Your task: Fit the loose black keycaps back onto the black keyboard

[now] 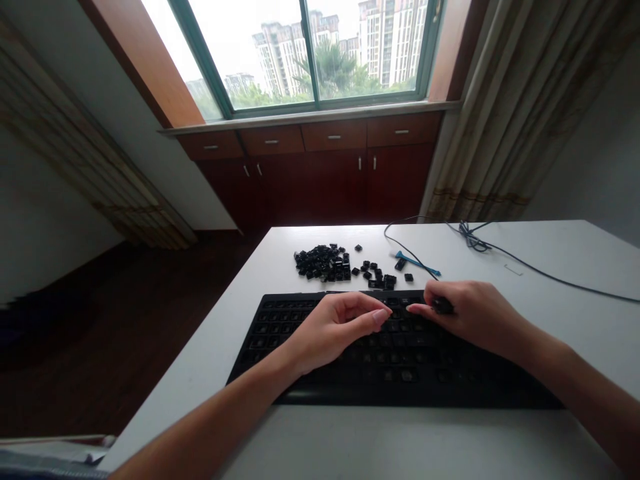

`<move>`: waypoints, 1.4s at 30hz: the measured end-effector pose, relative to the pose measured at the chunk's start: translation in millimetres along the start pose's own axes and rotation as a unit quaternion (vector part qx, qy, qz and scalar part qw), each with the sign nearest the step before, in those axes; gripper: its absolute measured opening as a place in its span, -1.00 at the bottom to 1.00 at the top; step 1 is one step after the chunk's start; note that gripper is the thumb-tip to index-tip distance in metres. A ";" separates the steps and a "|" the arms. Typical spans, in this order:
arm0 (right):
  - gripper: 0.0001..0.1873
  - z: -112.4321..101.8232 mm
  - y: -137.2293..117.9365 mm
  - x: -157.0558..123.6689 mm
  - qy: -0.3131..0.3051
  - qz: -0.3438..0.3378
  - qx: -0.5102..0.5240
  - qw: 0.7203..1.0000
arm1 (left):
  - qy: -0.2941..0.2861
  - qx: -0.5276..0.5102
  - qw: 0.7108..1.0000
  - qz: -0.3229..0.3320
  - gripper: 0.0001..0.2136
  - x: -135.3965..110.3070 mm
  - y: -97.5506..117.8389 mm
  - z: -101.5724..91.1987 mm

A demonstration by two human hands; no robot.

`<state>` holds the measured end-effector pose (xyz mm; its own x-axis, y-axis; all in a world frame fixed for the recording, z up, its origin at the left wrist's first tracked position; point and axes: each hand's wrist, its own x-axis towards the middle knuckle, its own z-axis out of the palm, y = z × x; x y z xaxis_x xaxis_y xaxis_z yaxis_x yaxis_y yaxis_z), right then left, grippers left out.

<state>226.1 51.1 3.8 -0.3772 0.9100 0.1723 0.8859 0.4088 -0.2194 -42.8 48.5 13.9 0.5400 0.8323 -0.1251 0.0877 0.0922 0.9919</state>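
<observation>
Right hand (475, 313): thumb and fingers clenched on a black keycap (443, 305), held just over the top rows of a black computer keyboard (395, 357). One finger (416, 308) extends leftward past the cap. Left hand (335, 327): over the keyboard's middle, fingers released and loosely curled, nothing visible in them. Its fingertips lie near the right hand's but do not touch.

Beyond the keyboard, on a white table (400, 440): one heap of black loose keycaps (320, 263), too tightly piled to count, plus roughly a dozen more keycaps (375, 272) scattered to its right. One slim blue plastic tool (417, 265) lies beside them, crossed by a thin black cable (530, 267) that is bunched at one point further right.

Room: dark wood floor (125, 313) on the left. Ahead stands a reddish-brown wooden cabinet (315, 183) with four drawers and four door handles, under a green-framed window (310, 60). Curtains (525, 107) hang at the right, another curtain (85, 147) at the left. Apartment towers (395, 40) and palm trees (333, 70) show outside.
</observation>
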 end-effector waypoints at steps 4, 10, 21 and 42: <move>-0.51 1.3 -0.2 0.6 0.005 0.009 -0.019 1.000 | -0.006 0.033 0.999 0.012 -0.67 -0.2 4.7 -3.4; -0.57 -0.2 -1.3 0.0 0.007 -0.003 -0.002 1.000 | 0.003 0.229 0.969 0.093 -0.67 12.5 27.9 -21.3; -0.59 0.4 -6.6 -2.9 0.047 -0.011 -0.002 0.999 | -0.068 0.634 0.755 0.154 -0.82 80.0 35.6 -30.2; -0.72 -12.5 29.5 91.6 -0.069 -0.098 -0.092 0.989 | -0.106 0.625 0.752 0.180 -0.79 88.1 33.5 -32.6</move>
<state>221.0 145.7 25.2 -0.5682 0.8208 0.0583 0.8216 0.5698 -0.0150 -19.6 142.8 36.9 0.8271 0.5619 0.0142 0.5504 -0.8147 0.1827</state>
